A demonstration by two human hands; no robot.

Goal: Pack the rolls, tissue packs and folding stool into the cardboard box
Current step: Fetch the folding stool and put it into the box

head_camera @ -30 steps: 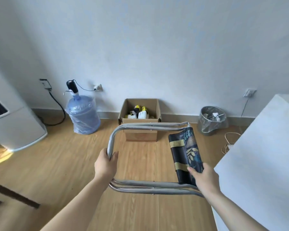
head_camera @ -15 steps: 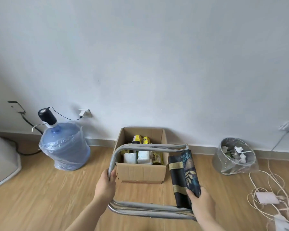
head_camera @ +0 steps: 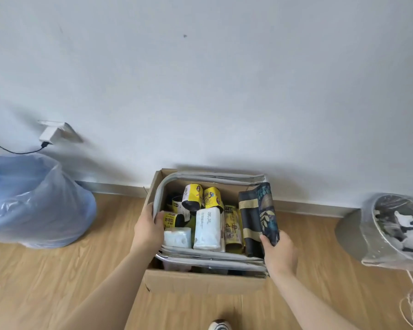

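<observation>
Chrome tubing frames the whole matter: the folding stool (head_camera: pixel 210 254), folded flat, lies level across the open top of the cardboard box (head_camera: pixel 200 281), its long axis running left to right, parallel to the box's near wall, and its frame nearly matching the box's mouth. The left hand (head_camera: pixel 148 231) is wrapped around the bent tube at the box's left wall, fingers curled over the metal, while the right hand (head_camera: pixel 278 253) pinches the near end of the dark leaf-patterned seat fabric (head_camera: pixel 260 217) at the box's right wall; both hands are closed on the stool, one at each short end. Inside the box, below the frame, the yellow-and-black rolls (head_camera: pixel 202 198) stand toward the far wall and the white tissue packs (head_camera: pixel 206 228) lie toward the near wall, seen through the open frame. I judge that the coming move depends on fit: the stool is about as wide as the box, so it must go straight down with both ends level, or be tipped lengthwise; whether it rests on the rim yet I cannot tell
</observation>
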